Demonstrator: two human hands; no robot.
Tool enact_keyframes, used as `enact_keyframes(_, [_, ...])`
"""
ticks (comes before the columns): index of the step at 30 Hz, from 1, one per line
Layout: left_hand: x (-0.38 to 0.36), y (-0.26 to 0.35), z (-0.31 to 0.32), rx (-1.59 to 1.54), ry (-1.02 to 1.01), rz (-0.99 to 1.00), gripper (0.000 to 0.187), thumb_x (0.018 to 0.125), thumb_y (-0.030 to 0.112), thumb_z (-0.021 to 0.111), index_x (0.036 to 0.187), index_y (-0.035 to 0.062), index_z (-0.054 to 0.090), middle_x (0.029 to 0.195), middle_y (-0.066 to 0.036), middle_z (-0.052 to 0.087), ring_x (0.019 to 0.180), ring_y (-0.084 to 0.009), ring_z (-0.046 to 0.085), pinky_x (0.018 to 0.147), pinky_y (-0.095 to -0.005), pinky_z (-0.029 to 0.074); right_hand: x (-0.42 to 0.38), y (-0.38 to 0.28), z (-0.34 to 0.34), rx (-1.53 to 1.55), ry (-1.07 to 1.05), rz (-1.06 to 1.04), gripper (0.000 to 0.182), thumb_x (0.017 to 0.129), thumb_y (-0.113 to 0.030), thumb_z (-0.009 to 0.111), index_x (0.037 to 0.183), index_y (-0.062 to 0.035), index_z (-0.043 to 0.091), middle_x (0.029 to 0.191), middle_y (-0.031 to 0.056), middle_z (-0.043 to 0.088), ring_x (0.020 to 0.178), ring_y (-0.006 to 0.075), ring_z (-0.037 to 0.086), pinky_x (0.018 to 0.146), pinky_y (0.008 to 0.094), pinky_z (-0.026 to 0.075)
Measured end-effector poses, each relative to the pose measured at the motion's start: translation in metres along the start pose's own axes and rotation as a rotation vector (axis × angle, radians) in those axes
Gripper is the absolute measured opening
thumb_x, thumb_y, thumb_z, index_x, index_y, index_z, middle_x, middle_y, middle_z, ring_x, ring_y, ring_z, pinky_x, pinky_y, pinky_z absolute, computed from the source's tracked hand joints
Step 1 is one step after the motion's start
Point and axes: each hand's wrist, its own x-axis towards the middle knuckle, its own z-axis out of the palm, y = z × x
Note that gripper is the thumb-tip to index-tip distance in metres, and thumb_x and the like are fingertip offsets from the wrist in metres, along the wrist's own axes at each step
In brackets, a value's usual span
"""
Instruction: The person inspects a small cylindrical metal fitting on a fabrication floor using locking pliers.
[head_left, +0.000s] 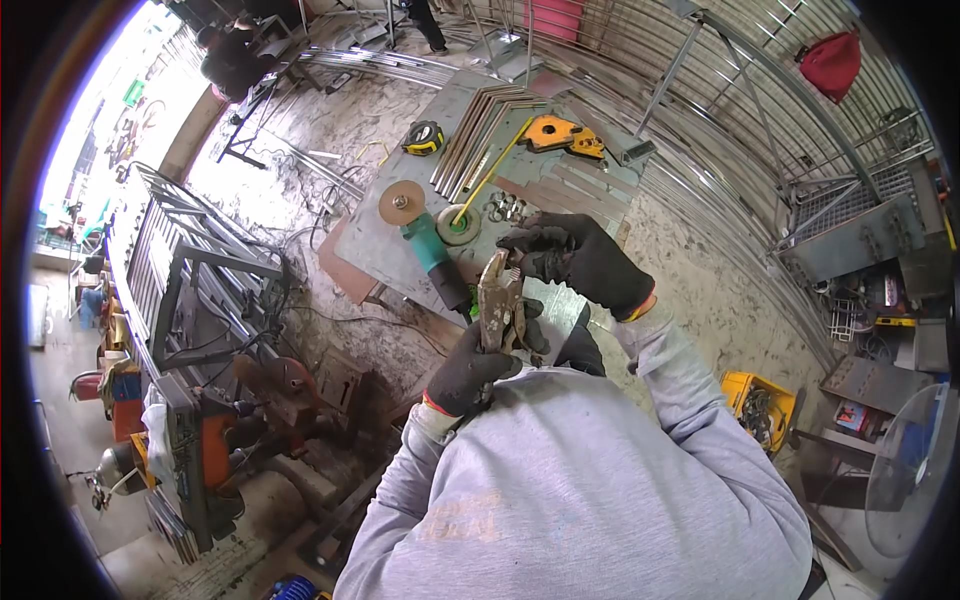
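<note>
Your left hand (468,374) grips the metal piece (494,306); your right hand (585,262), I cannot tell. Bumping the grinder (430,253), at ten o'clock, might roll it.

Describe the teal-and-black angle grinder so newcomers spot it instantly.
On the grey worktable, find the black-and-yellow tape measure. Below it in the image sits the teal grinder, singled out by its round brown disc.
</note>
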Motion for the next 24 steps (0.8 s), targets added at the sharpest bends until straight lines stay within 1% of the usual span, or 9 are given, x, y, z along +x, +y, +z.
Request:
enact_keyframes(2, [0.002,-0.003,-0.002,-0.005,-0.023,0.007,0.076,0.075,0.012,0.065,0.148,-0.0035,0.049,0.122,-0.011,0.068,0.114,-0.0215,0.065,0.108,-0.0345,0.047,-0.001,0.004,0.000,0.024,0.025,-0.021,0.035,0.093,-0.006,0.079,0.126,0.0007,0.072,0.118,0.0052,0.076,0.101,0.0127,0.069,0.088,0.0279,0.057])
enact_keyframes(5, [0.006,-0.016,-0.009,-0.048,-0.052,0.018,0.075,0.075,0.010,0.065,0.148,-0.0036,0.049,0.120,-0.010,0.068,0.113,-0.0212,0.065,0.107,-0.0342,0.047,-0.002,0.008,-0.001,0.013,0.034,0.046,0.037,0.093,-0.008,0.080,0.128,0.0000,0.071,0.117,0.0050,0.076,0.102,0.0126,0.069,0.091,0.0281,0.056])
enact_keyframes(8, [0.008,-0.018,-0.011,-0.080,-0.069,0.022,0.076,0.075,0.009,0.065,0.148,-0.0038,0.049,0.120,-0.010,0.068,0.113,-0.0210,0.065,0.107,-0.0337,0.047,-0.003,0.018,0.002,0.058,0.053,0.011,0.036,0.095,-0.009,0.078,0.129,-0.0002,0.071,0.119,0.0064,0.074,0.107,0.0129,0.067,0.094,0.0286,0.055])
enact_keyframes(11, [0.008,-0.019,-0.011,-0.070,-0.046,0.014,0.076,0.075,0.008,0.065,0.147,-0.0039,0.049,0.120,-0.010,0.068,0.113,-0.0207,0.065,0.107,-0.0335,0.046,-0.003,0.023,0.005,0.176,0.043,0.046,0.033,0.099,-0.012,0.074,0.129,0.0004,0.070,0.122,0.0081,0.072,0.111,0.0134,0.066,0.097,0.0288,0.054])
enact_keyframes(13, [0.008,-0.017,-0.010,-0.047,-0.046,0.026,0.075,0.075,0.008,0.065,0.147,-0.0039,0.049,0.120,-0.010,0.069,0.113,-0.0206,0.065,0.107,-0.0336,0.046,-0.003,0.028,0.008,0.342,0.029,0.060,0.035,0.102,-0.016,0.070,0.132,0.0022,0.067,0.122,0.0084,0.071,0.112,0.0142,0.066,0.098,0.0295,0.055])
enact_keyframes(16, [0.010,-0.021,-0.015,-0.023,-0.048,0.043,0.075,0.076,0.006,0.064,0.148,-0.0038,0.049,0.120,-0.011,0.069,0.113,-0.0203,0.065,0.107,-0.0336,0.046,-0.002,0.035,0.010,0.463,0.048,0.108,0.039,0.103,-0.021,0.069,0.134,0.0035,0.065,0.121,0.0087,0.071,0.111,0.0144,0.067,0.099,0.0299,0.054])
enact_keyframes(21, [0.008,-0.018,-0.014,-0.020,-0.040,0.032,0.074,0.076,0.004,0.063,0.149,-0.0034,0.048,0.118,-0.010,0.069,0.112,-0.0205,0.065,0.106,-0.0336,0.047,-0.002,0.030,0.014,0.512,0.040,0.156,0.039,0.104,-0.022,0.069,0.134,0.0030,0.064,0.122,0.0089,0.071,0.112,0.0150,0.067,0.099,0.0304,0.054])
enact_keyframes(23, [0.008,-0.019,-0.012,-0.101,-0.046,0.008,0.074,0.077,0.006,0.063,0.148,-0.0034,0.048,0.116,-0.010,0.069,0.109,-0.0214,0.066,0.103,-0.0343,0.049,-0.002,0.030,0.015,0.524,0.028,0.162,0.039,0.104,-0.022,0.068,0.133,0.0028,0.064,0.123,0.0089,0.071,0.112,0.0152,0.068,0.099,0.0305,0.054])
enact_keyframes(24, [0.009,-0.021,-0.014,-0.101,-0.046,0.008,0.074,0.077,0.006,0.063,0.148,-0.0034,0.048,0.116,-0.010,0.069,0.109,-0.0214,0.066,0.103,-0.0343,0.049,-0.003,0.030,0.014,0.459,0.025,0.146,0.041,0.105,-0.025,0.067,0.134,0.0026,0.063,0.124,0.0093,0.071,0.113,0.0161,0.068,0.100,0.0316,0.054])
